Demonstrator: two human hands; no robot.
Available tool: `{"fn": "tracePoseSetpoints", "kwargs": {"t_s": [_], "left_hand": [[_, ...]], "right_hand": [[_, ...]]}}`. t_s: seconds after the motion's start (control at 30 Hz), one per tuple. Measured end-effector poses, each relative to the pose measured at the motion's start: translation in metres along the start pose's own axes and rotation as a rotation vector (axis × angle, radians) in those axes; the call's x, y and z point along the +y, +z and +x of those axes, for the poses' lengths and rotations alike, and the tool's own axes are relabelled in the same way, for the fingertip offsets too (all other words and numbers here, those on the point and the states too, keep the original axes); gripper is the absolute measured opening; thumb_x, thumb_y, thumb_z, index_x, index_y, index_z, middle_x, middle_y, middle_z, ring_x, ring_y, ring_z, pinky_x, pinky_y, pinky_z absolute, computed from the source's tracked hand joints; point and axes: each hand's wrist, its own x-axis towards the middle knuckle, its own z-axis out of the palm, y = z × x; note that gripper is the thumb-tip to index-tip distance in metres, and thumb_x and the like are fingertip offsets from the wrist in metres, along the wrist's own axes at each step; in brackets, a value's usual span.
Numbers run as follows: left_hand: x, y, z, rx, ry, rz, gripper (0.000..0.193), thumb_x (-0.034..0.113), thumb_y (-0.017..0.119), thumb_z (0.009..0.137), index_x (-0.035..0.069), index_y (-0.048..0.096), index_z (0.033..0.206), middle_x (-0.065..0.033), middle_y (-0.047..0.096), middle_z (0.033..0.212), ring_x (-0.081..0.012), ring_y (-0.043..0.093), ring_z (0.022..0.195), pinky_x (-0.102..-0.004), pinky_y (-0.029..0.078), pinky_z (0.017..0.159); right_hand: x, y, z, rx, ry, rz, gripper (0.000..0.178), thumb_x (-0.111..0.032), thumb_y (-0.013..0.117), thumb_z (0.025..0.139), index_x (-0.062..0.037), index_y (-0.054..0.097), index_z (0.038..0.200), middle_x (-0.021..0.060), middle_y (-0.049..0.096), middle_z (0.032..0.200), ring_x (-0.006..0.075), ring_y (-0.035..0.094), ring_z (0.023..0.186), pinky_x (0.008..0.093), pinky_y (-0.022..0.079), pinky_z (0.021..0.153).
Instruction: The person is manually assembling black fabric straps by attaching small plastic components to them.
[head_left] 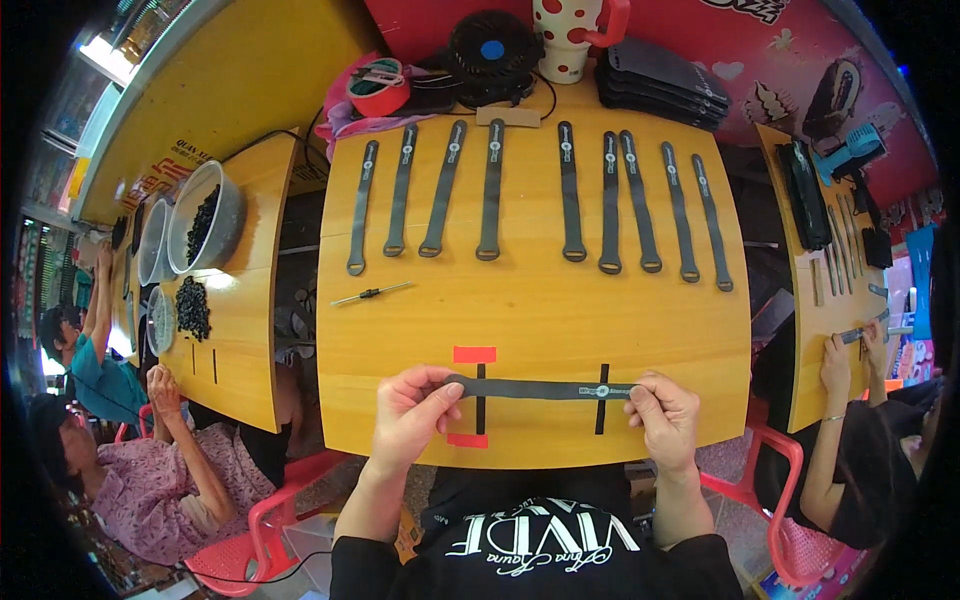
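A dark grey strap [540, 389] with a pale round print is stretched level between my two hands, above the near part of the wooden table [540, 310]. My left hand [412, 412] pinches its left end between thumb and fingers. At the other end, my right hand [664, 415] grips the strap near the print. Beneath it, two black tape marks [601, 420] run across the tabletop, with red tape pieces [474, 354] by the left one. Farther off, several similar straps [567, 195] lie side by side, their looped ends toward me.
A thin tool with a black middle [371, 294] lies left on the table. At the back stand a black fan [492, 55], a red tape roll [379, 95], a spotted mug [563, 45] and stacked black pouches [662, 85]. People work at side tables; plastic tubs [228, 215] stand left.
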Motion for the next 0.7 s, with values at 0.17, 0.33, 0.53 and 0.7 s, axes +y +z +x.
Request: {"fn": "tracePoseSetpoints", "kwargs": {"t_s": [0.17, 0.33, 0.53, 0.7], "left_hand": [[0.003, 0.008, 0.002, 0.065, 0.091, 0.079, 0.017, -0.004, 0.068, 0.089, -0.004, 0.065, 0.105, -0.0043, 0.067, 0.078, -0.0067, 0.060, 0.061, -0.0181, 0.044, 0.049], [-0.007, 0.014, 0.005, 0.138, 0.157, 0.121, 0.017, -0.006, 0.069, 0.087, -0.003, 0.063, 0.101, -0.0033, 0.065, 0.076, -0.0060, 0.059, 0.060, -0.0180, 0.043, 0.049], [-0.009, 0.012, 0.007, 0.158, 0.148, 0.133, 0.013, -0.006, 0.070, 0.086, -0.001, 0.060, 0.094, -0.0029, 0.065, 0.074, -0.0054, 0.058, 0.058, -0.0181, 0.043, 0.049], [-0.008, 0.013, 0.009, 0.167, 0.131, 0.163, 0.013, -0.006, 0.070, 0.086, 0.000, 0.060, 0.092, -0.0025, 0.064, 0.072, -0.0051, 0.057, 0.056, -0.0180, 0.042, 0.049]], "right_hand": [[0.002, -0.002, 0.005, 0.019, -0.108, -0.149, 0.010, 0.004, 0.064, 0.090, 0.0031, 0.061, 0.080, 0.0043, 0.055, 0.068, 0.0109, 0.049, 0.056, 0.0246, 0.035, 0.049], [0.002, 0.006, 0.015, 0.102, -0.419, -0.504, 0.011, 0.007, 0.068, 0.083, 0.0020, 0.061, 0.076, 0.0074, 0.049, 0.062, 0.0166, 0.045, 0.052, 0.0298, 0.033, 0.047], [0.004, 0.007, 0.018, 0.125, -0.395, -0.533, 0.015, 0.009, 0.070, 0.079, 0.0014, 0.059, 0.072, 0.0076, 0.049, 0.061, 0.0173, 0.044, 0.048, 0.0303, 0.032, 0.044], [0.009, 0.009, 0.021, 0.143, -0.391, -0.591, 0.016, 0.009, 0.069, 0.079, 0.0011, 0.058, 0.071, 0.0075, 0.047, 0.059, 0.0168, 0.043, 0.047, 0.0301, 0.031, 0.044]]}}
